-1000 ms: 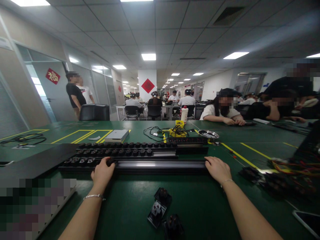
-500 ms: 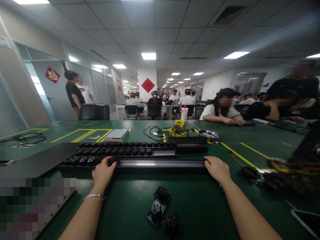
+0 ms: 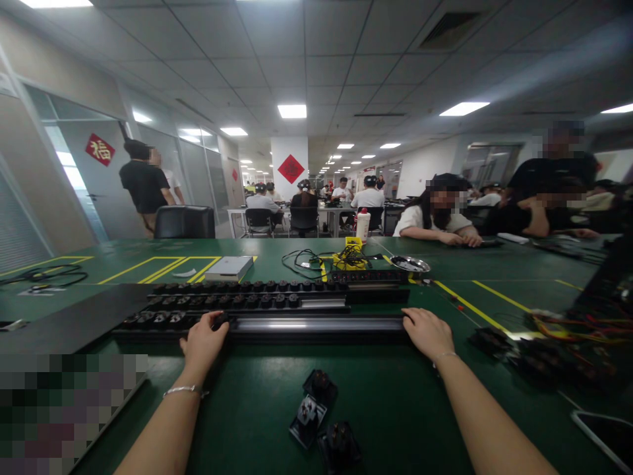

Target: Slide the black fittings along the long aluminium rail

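Note:
A long black rail (image 3: 316,325) with a shiny metal strip lies across the table in front of me. Round black socket modules (image 3: 161,317) sit in a row on its left part. My left hand (image 3: 204,340) is closed on a black socket module (image 3: 219,321) at the right end of that row. At the rail's far right end, my right hand (image 3: 429,333) is closed round the tip, its fingers partly hidden. Nearer to me lie several loose black modules with metal pins (image 3: 307,414), apart from both hands.
Behind the rail lie two more black rails with modules (image 3: 257,301). Tangled cables with a yellow holder (image 3: 352,254), a metal bowl (image 3: 410,264) and a white box (image 3: 229,268) stand further back. Coloured wires (image 3: 558,323) and a phone-like device (image 3: 606,435) are at right. Co-workers sit across the table.
My hands hold the same places on the rail. The view has shifted slightly. In the background, the standing people at left and right have moved a little.

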Demonstrator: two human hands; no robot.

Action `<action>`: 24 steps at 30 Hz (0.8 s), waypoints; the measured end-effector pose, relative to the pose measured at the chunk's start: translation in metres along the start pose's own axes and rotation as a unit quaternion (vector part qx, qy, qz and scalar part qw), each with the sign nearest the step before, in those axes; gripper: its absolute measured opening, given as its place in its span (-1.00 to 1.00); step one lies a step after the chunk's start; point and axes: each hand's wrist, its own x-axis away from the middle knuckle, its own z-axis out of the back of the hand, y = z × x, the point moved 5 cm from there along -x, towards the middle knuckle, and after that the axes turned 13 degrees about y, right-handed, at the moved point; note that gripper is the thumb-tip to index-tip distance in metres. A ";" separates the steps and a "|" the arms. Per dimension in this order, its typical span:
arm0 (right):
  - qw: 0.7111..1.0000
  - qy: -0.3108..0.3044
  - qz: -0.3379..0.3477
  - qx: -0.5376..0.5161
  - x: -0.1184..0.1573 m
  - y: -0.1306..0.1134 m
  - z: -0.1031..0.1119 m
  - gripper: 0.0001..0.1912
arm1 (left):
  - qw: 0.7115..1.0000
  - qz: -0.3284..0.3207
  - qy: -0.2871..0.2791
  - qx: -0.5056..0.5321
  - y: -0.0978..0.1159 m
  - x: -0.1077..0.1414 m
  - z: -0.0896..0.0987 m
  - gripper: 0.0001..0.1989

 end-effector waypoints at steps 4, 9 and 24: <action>1.000 0.003 -0.001 -0.001 0.001 -0.001 0.001 -0.51 | 1.000 -0.001 -0.014 0.003 0.005 0.003 0.000 -0.61; 1.000 0.002 -0.005 -0.003 0.001 -0.001 0.002 -0.51 | 1.000 -0.008 -0.020 0.007 0.010 0.007 -0.001 -0.63; 1.000 0.000 -0.003 -0.005 0.001 -0.002 0.004 -0.50 | 0.998 -0.060 -0.004 0.010 0.014 0.010 -0.001 -0.66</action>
